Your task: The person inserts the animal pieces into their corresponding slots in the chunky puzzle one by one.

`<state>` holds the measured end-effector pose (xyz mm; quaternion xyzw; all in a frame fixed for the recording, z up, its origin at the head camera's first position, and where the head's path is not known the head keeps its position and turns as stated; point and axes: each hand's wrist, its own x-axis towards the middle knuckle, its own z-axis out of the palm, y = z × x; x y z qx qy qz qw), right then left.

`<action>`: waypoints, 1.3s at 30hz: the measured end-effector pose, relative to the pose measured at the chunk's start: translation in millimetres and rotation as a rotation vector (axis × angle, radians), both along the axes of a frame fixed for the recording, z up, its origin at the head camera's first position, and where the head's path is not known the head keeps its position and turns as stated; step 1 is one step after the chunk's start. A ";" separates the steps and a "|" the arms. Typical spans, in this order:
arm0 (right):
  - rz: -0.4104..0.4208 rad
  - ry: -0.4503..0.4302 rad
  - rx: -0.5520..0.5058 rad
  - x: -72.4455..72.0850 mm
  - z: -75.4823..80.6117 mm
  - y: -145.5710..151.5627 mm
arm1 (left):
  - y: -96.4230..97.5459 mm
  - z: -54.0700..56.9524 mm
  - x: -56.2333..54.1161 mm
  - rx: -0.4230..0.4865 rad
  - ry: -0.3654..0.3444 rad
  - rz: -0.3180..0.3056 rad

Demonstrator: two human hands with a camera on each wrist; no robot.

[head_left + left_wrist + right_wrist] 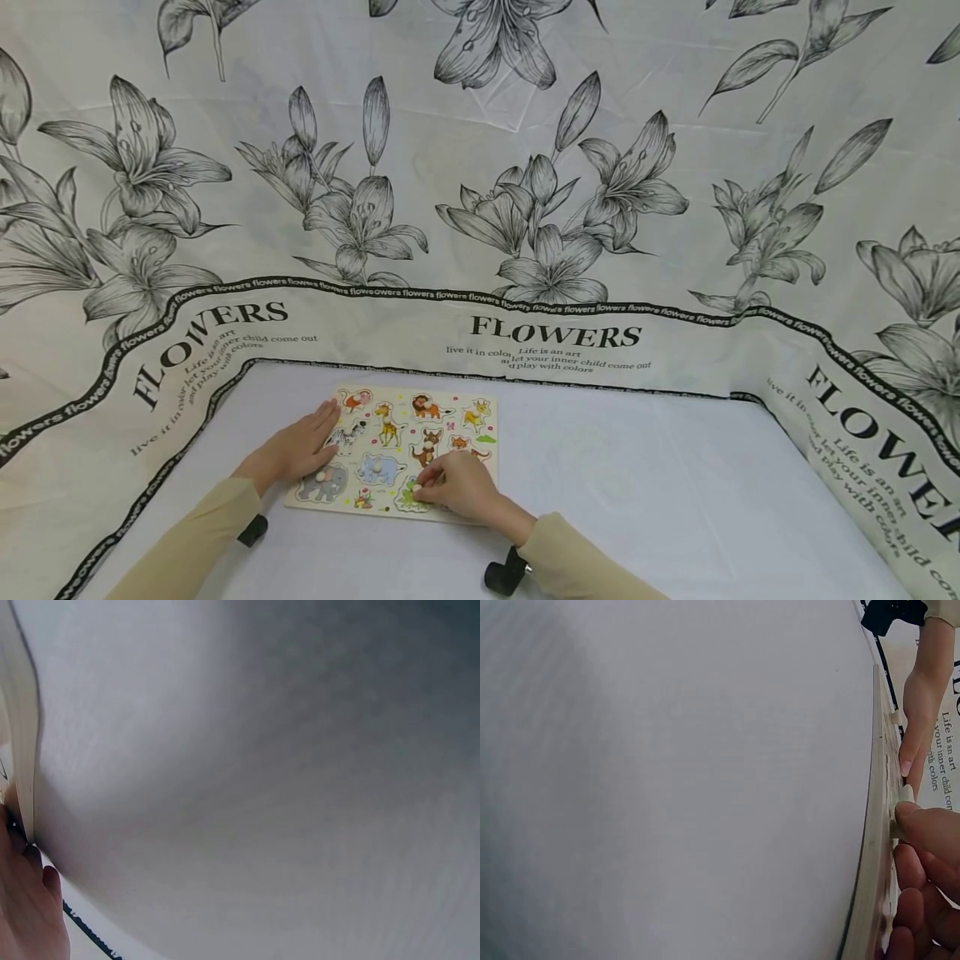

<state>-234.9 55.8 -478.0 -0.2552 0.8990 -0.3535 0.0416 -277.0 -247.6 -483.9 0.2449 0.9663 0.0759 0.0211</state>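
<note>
A wooden animal puzzle board lies on the white-covered table. My right hand pinches the small pale knob of a green animal puzzle piece at the board's near edge, between thumb and index finger; the other fingers are curled. That knob shows between the fingertips in the right wrist view. Across the board's left edge rests my left hand, fingers extended, beside the zebra and above the grey elephant piece. A blue hippo-like piece sits between the hands.
Further up the board are a giraffe, a lion and a brown kangaroo-like animal. White tablecloth extends to the right. A flower-printed cloth rises behind the table. Black wrist mounts sit under both wrists.
</note>
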 end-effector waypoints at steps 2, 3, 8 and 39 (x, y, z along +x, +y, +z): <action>-0.003 -0.001 -0.003 0.4 -0.4 -0.3 | 0.4 0.0 0.0 0.003 -0.001 0.000; -0.006 -0.004 -0.004 0.6 -0.5 -0.5 | 0.7 0.0 0.1 0.004 -0.001 0.000; 0.001 0.014 -0.001 0.6 -2.0 -1.1 | 0.3 -2.0 -0.2 0.010 0.001 0.001; -0.131 0.127 -0.150 -11.6 1.0 90.9 | -1.3 -1.0 18.0 -0.074 0.234 0.101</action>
